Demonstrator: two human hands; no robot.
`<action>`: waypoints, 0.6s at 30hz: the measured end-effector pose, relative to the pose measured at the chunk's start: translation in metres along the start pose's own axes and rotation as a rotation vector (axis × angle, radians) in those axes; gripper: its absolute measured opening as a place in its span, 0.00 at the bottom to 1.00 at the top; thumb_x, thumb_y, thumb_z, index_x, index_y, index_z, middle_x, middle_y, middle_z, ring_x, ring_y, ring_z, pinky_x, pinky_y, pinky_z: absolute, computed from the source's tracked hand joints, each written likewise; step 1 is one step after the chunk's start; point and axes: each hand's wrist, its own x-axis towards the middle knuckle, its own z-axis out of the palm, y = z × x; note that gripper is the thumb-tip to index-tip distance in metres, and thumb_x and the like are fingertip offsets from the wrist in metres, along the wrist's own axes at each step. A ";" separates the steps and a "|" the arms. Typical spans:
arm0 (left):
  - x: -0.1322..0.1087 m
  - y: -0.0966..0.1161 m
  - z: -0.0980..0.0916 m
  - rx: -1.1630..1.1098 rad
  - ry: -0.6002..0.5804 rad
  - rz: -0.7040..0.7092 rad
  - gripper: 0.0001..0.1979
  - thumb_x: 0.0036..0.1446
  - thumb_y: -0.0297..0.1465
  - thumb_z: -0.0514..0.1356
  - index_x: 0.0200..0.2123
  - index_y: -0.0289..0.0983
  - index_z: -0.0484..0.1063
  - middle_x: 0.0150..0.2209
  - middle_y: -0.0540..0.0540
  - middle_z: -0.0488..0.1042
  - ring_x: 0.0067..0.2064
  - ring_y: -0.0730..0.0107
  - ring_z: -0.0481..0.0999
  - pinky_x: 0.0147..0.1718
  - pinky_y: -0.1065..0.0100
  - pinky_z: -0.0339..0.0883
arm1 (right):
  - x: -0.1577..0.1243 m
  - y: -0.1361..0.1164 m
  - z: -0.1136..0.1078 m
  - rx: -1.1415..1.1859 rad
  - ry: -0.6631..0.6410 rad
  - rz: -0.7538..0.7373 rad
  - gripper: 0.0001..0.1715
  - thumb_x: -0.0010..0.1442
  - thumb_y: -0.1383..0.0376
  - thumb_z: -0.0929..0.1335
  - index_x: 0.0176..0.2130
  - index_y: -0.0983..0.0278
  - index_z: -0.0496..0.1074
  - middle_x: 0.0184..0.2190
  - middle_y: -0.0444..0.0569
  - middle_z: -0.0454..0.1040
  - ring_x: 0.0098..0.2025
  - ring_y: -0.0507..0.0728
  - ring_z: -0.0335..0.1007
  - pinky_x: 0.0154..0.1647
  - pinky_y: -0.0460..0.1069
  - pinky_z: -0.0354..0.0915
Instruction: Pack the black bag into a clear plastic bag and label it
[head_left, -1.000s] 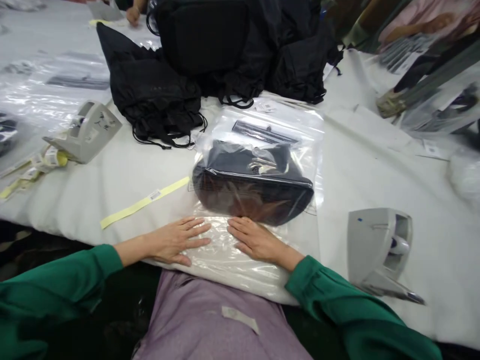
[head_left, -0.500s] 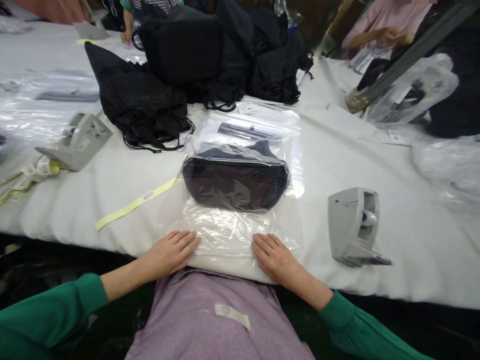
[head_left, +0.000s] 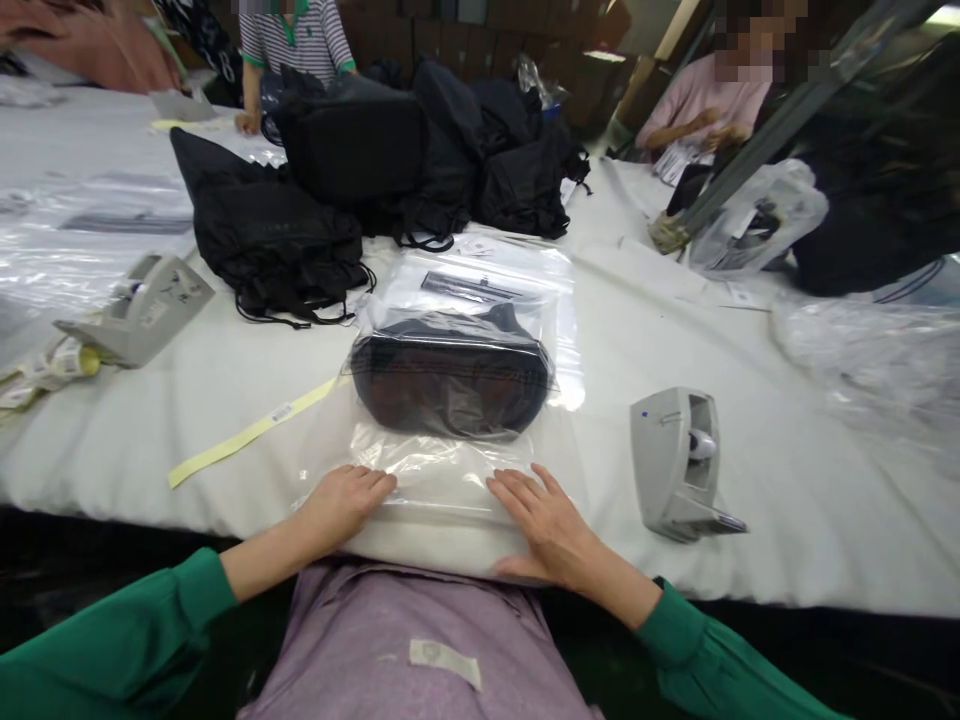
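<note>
A clear plastic bag [head_left: 457, 470] lies on the white table [head_left: 750, 330] in front of me, with a folded black item [head_left: 450, 385] inside it. My left hand [head_left: 345, 500] rests flat on the bag's near left edge, fingers stretched out. My right hand [head_left: 544, 520] lies flat on the near right edge, fingers spread. Both hands sit at the table's front edge and hold nothing.
A grey tape dispenser [head_left: 679, 465] stands right of the bag, another grey dispenser [head_left: 139, 310] at the left. A yellow paper strip [head_left: 247, 433] lies left of the bag. Black bags [head_left: 360, 180] pile up behind. Other people sit at the far side.
My hands slid apart from the bag's middle to its near corners. The view tilted up, showing more of the far side.
</note>
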 end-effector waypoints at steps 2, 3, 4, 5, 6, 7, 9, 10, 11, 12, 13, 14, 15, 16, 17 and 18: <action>0.003 -0.010 -0.007 -0.048 -0.022 -0.027 0.17 0.56 0.18 0.49 0.43 0.39 0.71 0.36 0.44 0.78 0.36 0.63 0.78 0.36 0.66 0.70 | -0.006 -0.001 -0.002 -0.081 -0.025 -0.019 0.44 0.58 0.50 0.71 0.63 0.70 0.59 0.58 0.67 0.67 0.60 0.71 0.62 0.61 0.71 0.51; 0.004 -0.014 -0.011 -0.068 -0.034 -0.033 0.18 0.54 0.18 0.48 0.43 0.39 0.71 0.35 0.45 0.78 0.35 0.62 0.78 0.34 0.66 0.70 | -0.008 -0.001 -0.002 -0.111 -0.009 -0.025 0.38 0.61 0.55 0.69 0.63 0.69 0.60 0.57 0.66 0.68 0.59 0.69 0.64 0.61 0.71 0.52; 0.006 -0.018 -0.016 -0.093 -0.048 -0.038 0.19 0.54 0.18 0.48 0.43 0.39 0.70 0.34 0.45 0.78 0.35 0.61 0.78 0.33 0.66 0.69 | -0.009 0.000 -0.001 -0.131 0.018 -0.041 0.31 0.64 0.61 0.66 0.62 0.69 0.61 0.54 0.65 0.71 0.56 0.67 0.66 0.61 0.69 0.53; 0.008 -0.022 -0.020 -0.130 -0.059 -0.048 0.19 0.54 0.19 0.47 0.44 0.39 0.70 0.35 0.45 0.78 0.35 0.61 0.79 0.33 0.66 0.69 | -0.009 0.001 0.000 -0.142 0.048 -0.062 0.26 0.65 0.67 0.63 0.62 0.69 0.62 0.51 0.63 0.73 0.53 0.65 0.69 0.60 0.68 0.56; 0.010 -0.026 -0.025 -0.185 -0.070 -0.064 0.19 0.55 0.20 0.47 0.46 0.40 0.69 0.36 0.45 0.78 0.37 0.60 0.79 0.34 0.66 0.69 | -0.008 0.003 -0.001 -0.146 0.077 -0.078 0.25 0.66 0.72 0.60 0.61 0.69 0.62 0.48 0.61 0.75 0.49 0.63 0.72 0.59 0.66 0.59; 0.013 -0.029 -0.030 -0.252 -0.080 -0.083 0.19 0.56 0.21 0.46 0.47 0.40 0.67 0.37 0.44 0.78 0.38 0.60 0.79 0.35 0.66 0.69 | -0.006 0.006 -0.002 -0.142 0.109 -0.081 0.26 0.65 0.76 0.57 0.61 0.69 0.63 0.44 0.59 0.77 0.45 0.61 0.74 0.56 0.63 0.63; 0.019 -0.036 -0.040 -0.395 -0.094 -0.123 0.18 0.58 0.23 0.46 0.49 0.40 0.65 0.39 0.45 0.78 0.38 0.61 0.79 0.37 0.66 0.68 | 0.000 0.012 -0.010 -0.091 0.176 -0.019 0.27 0.65 0.78 0.55 0.59 0.68 0.66 0.39 0.56 0.78 0.39 0.59 0.75 0.50 0.59 0.69; 0.023 -0.039 -0.046 -0.467 -0.105 -0.136 0.16 0.59 0.24 0.46 0.48 0.40 0.64 0.38 0.45 0.77 0.37 0.62 0.79 0.37 0.66 0.68 | 0.004 0.015 -0.016 -0.028 0.206 0.045 0.25 0.66 0.76 0.55 0.57 0.68 0.67 0.38 0.55 0.78 0.38 0.59 0.75 0.47 0.57 0.71; 0.027 -0.043 -0.052 -0.539 -0.119 -0.139 0.14 0.59 0.25 0.46 0.47 0.40 0.64 0.37 0.46 0.77 0.37 0.63 0.78 0.38 0.67 0.67 | 0.008 0.019 -0.025 0.063 0.226 0.117 0.22 0.67 0.74 0.57 0.56 0.67 0.68 0.38 0.54 0.78 0.38 0.59 0.76 0.44 0.55 0.72; 0.031 -0.046 -0.057 -0.607 -0.135 -0.136 0.12 0.60 0.27 0.46 0.44 0.40 0.64 0.35 0.48 0.76 0.36 0.64 0.77 0.38 0.67 0.67 | 0.012 0.022 -0.035 0.170 0.230 0.182 0.19 0.68 0.71 0.58 0.55 0.66 0.68 0.38 0.54 0.79 0.39 0.59 0.76 0.43 0.53 0.73; 0.035 -0.050 -0.063 -0.668 -0.150 -0.128 0.10 0.61 0.28 0.47 0.41 0.40 0.65 0.34 0.49 0.75 0.36 0.65 0.77 0.38 0.68 0.67 | 0.015 0.025 -0.045 0.274 0.219 0.228 0.18 0.69 0.67 0.60 0.56 0.65 0.67 0.41 0.53 0.79 0.41 0.59 0.77 0.43 0.52 0.73; 0.039 -0.053 -0.067 -0.724 -0.166 -0.121 0.08 0.61 0.28 0.47 0.39 0.40 0.65 0.33 0.49 0.75 0.36 0.66 0.76 0.39 0.68 0.67 | 0.016 0.028 -0.055 0.352 0.198 0.248 0.20 0.69 0.61 0.62 0.58 0.64 0.65 0.44 0.54 0.78 0.44 0.59 0.76 0.46 0.52 0.73; 0.043 -0.056 -0.071 -0.776 -0.185 -0.117 0.08 0.61 0.29 0.47 0.37 0.40 0.65 0.33 0.50 0.75 0.36 0.67 0.76 0.39 0.68 0.67 | 0.016 0.029 -0.064 0.387 0.170 0.232 0.27 0.67 0.55 0.64 0.61 0.65 0.62 0.49 0.57 0.76 0.48 0.61 0.75 0.50 0.54 0.72; 0.047 -0.059 -0.075 -0.823 -0.204 -0.121 0.08 0.61 0.29 0.47 0.37 0.40 0.65 0.33 0.50 0.75 0.37 0.67 0.76 0.40 0.69 0.67 | 0.014 0.029 -0.070 0.372 0.137 0.184 0.38 0.64 0.48 0.66 0.63 0.66 0.58 0.53 0.61 0.73 0.53 0.64 0.72 0.55 0.58 0.69; 0.050 -0.061 -0.077 -0.864 -0.225 -0.134 0.08 0.61 0.29 0.47 0.37 0.39 0.65 0.33 0.50 0.75 0.37 0.67 0.76 0.40 0.68 0.67 | 0.010 0.029 -0.073 0.315 0.101 0.114 0.48 0.59 0.43 0.68 0.65 0.68 0.54 0.58 0.66 0.68 0.58 0.67 0.67 0.60 0.63 0.63; 0.052 -0.063 -0.079 -0.896 -0.247 -0.150 0.07 0.61 0.29 0.47 0.37 0.39 0.65 0.33 0.50 0.75 0.37 0.67 0.76 0.41 0.68 0.67 | 0.004 0.028 -0.074 0.233 0.063 0.040 0.55 0.55 0.40 0.69 0.66 0.69 0.53 0.61 0.69 0.63 0.62 0.71 0.61 0.63 0.68 0.55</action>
